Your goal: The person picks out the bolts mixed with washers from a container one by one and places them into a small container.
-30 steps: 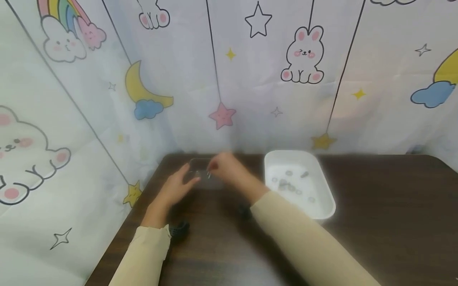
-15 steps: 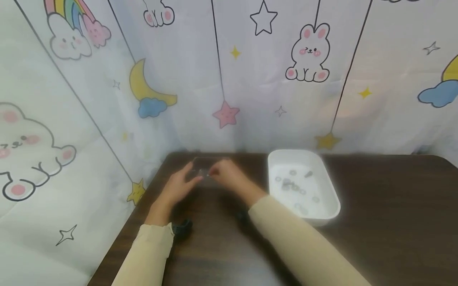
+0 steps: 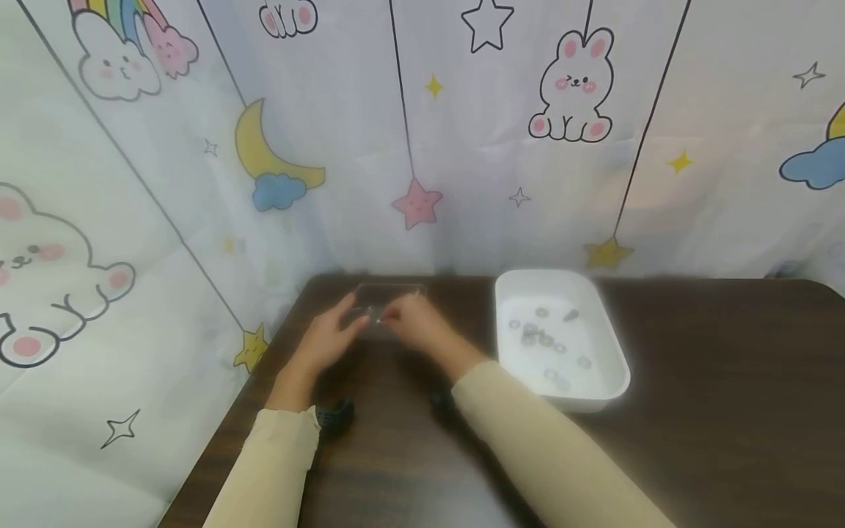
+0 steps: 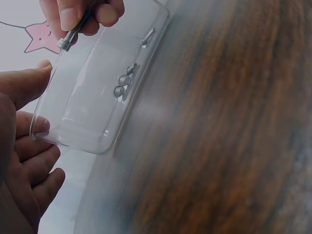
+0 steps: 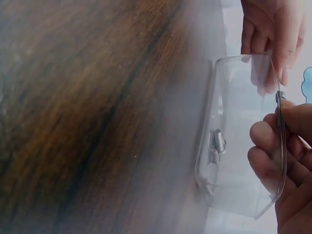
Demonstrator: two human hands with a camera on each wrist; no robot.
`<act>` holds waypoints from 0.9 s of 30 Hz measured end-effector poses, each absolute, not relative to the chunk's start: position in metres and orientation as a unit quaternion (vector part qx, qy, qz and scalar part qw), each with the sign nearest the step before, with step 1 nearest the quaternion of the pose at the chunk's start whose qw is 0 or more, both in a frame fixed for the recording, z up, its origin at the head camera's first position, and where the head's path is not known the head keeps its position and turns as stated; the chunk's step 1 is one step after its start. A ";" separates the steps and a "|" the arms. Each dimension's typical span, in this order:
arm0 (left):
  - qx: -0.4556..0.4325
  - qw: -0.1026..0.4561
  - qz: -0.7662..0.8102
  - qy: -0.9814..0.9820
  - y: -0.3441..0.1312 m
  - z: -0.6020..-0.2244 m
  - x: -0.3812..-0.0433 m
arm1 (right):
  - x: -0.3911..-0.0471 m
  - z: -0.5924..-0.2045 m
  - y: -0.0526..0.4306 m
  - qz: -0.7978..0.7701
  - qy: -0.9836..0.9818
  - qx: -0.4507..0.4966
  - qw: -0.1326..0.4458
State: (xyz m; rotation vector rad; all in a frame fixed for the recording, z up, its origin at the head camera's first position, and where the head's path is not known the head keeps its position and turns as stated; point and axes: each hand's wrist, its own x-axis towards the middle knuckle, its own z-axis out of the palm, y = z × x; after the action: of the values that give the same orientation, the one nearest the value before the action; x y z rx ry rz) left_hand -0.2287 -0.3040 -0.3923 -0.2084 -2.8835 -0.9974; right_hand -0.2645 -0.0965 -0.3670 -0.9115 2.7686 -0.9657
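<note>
A clear plastic box [image 4: 73, 107] stands at the far left of the dark table, with several small metal bolts [image 4: 124, 79] lying in it. My left hand [image 3: 328, 336] grips the box's left end, thumb on the near side and fingers round the far corner. Between thumb and fingertips, my right hand [image 3: 416, 320] pinches a small bolt [image 4: 68, 41] with a dark threaded shank and a silvery end. This bolt is right at the box's near rim, close to the left thumb. In the right wrist view, the right hand's other fingertips [image 5: 263, 136] overlap the box wall.
Right of the box, a white plastic tray [image 3: 620, 389] contains several small ring-shaped pieces and a dark bolt [image 3: 571, 315]. The dark wooden table [image 3: 719, 381] ends at the back against a printed curtain [image 3: 462, 147].
My right hand has lowered from above the box to its rim with the bolt in its fingers. The left hand keeps its place at the box's end. The head view has shifted slightly.
</note>
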 end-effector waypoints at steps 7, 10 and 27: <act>-0.070 0.038 -0.328 -0.941 -0.304 -0.391 -0.228 | -0.265 -0.365 -0.099 -0.320 0.903 -0.283 0.051; -0.070 0.036 -0.326 -0.942 -0.304 -0.390 -0.227 | -0.266 -0.366 -0.100 -0.317 0.904 -0.282 0.054; -0.072 0.038 -0.326 -0.942 -0.303 -0.390 -0.228 | -0.265 -0.366 -0.101 -0.283 0.913 -0.289 0.056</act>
State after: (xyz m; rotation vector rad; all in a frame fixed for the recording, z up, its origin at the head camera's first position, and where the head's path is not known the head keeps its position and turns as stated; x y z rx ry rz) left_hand -0.2275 -0.3030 -0.3897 -0.2212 -2.8894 -1.0006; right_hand -0.2647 -0.1013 -0.3664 -0.8765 2.7697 -0.8571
